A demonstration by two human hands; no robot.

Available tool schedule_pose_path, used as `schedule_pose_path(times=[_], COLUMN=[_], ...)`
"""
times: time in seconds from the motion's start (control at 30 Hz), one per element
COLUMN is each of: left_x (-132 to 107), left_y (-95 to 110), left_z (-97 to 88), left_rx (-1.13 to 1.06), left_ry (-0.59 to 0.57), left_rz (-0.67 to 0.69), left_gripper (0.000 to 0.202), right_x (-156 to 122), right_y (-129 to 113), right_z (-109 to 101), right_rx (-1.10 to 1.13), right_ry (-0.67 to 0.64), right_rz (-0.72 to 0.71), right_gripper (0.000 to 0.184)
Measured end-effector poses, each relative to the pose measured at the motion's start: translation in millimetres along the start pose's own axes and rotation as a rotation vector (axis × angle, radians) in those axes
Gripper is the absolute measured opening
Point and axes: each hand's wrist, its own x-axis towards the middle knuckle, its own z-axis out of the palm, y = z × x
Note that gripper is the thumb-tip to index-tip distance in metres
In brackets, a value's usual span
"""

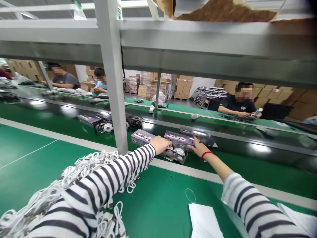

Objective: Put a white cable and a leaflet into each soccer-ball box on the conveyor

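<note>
Left hand out over a purple retail box, fingers curled down at its right end, the grip hidden from this angle, so no telling how firm. Right hand reaching in, a red string bracelet at the wrist, fingers extended, tips against a second purple retail box, no closed hold showing. Both boxes lying on the dark conveyor belt, close to its near edge, a clear tray with round silver-white parts just below them. Low, flat contact looks right here, boxes square, nothing nudged over that near lip. Room? Tight on the left: a grey steel post just beyond the left forearm, a heap of white cables beneath it. Wider stretch of green counter toward the right, loose white paper sheets near the right elbow.
</note>
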Motion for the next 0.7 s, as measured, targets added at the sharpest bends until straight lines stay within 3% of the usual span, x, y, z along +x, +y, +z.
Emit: schedule_pose_path(times=[0.17, 0.3, 0.37, 0.4, 0.47, 0.53, 0.57, 0.63, 0.7], left_x=[6.1, 3.1, 1.2, 0.5, -0.1, -0.1, -0.2, -1.1, -3.0], left_y=[3.3, 10.8, 11.0, 9.9, 6.4, 3.2, 2.3, 1.7, 1.5], left_z=[7.1, 4.0, 5.8, 7.7, 13.0, 17.5, 18.5, 17.7, 13.9], left_rx=[0.023, -0.027, -0.063, -0.081, -0.112, -0.125, -0.126, -0.128, -0.148], left_ry=[-0.089, 0.065, 0.151, 0.178, 0.183, 0.149, 0.133, 0.113, 0.086], left_rz=[0.088, 0.023, -0.048, -0.093, -0.174, -0.193, -0.18, -0.147, -0.127], left_gripper=[0.018, 0.029, 0.031, 0.033, 0.036, 0.039, 0.039, 0.038, 0.038], right_x=[-5.3, -28.6, -59.8, -81.1, -131.2, -180.8, -201.4, -229.1, -239.4], right_y=[12.3, 11.6, 6.2, 2.3, -6.3, -14.2, -17.1, -20.0, -19.0], right_z=[-3.7, -28.1, -45.1, -52.2, -60.4, -59.4, -56.2, -47.5, -39.9], right_rx=[-0.084, -0.136, -0.145, -0.128, -0.027, 0.002, -0.038, -0.128, -0.178], right_ry=[-0.044, 0.046, 0.073, 0.039, -0.202, -0.505, -0.574, -0.606, -0.583], right_rz=[-0.031, 0.005, -0.098, -0.206, -0.492, -0.718, -0.786, -0.839, -0.82], right_gripper=[0.069, 0.072, 0.057, 0.046, 0.035, 0.047, 0.057, 0.07, 0.07])
